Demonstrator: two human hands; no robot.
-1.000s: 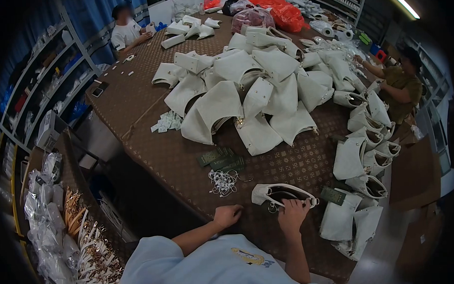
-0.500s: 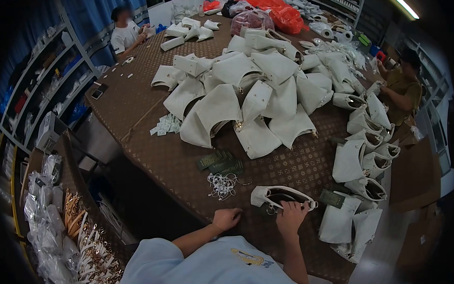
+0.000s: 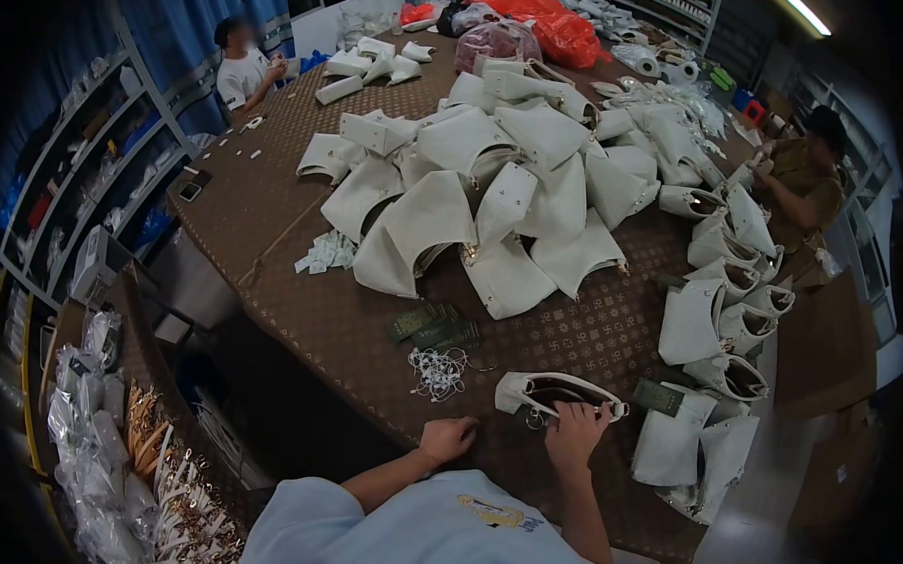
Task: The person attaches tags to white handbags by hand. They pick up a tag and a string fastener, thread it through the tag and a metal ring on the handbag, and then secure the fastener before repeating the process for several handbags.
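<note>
A white handbag (image 3: 520, 394) lies at the near edge of the brown table, its mouth open and dark inside. My right hand (image 3: 576, 432) is closed over the bag's near rim, and a small ring and dark tag hang beside the fingers. My left hand (image 3: 449, 438) rests on the table edge with its fingers curled in, seemingly around nothing. Just beyond it lie a tangle of white tag strings (image 3: 438, 372) and several dark green cards (image 3: 433, 325). To the right of the bag, another green tag (image 3: 657, 396) lies on a white bag (image 3: 666, 444).
A big heap of white handbags (image 3: 488, 201) covers the table's middle, and a row of bags (image 3: 721, 312) lines the right edge. White paper slips (image 3: 326, 253) lie left of the heap. Two people (image 3: 243, 75) (image 3: 806, 175) sit at the far left and right. Straps (image 3: 196, 510) fill the lower left.
The whole view shifts slightly to the left. My right hand keeps its grip on the handbag, and my left hand stays at the table edge. The person at far left raises their head slightly.
</note>
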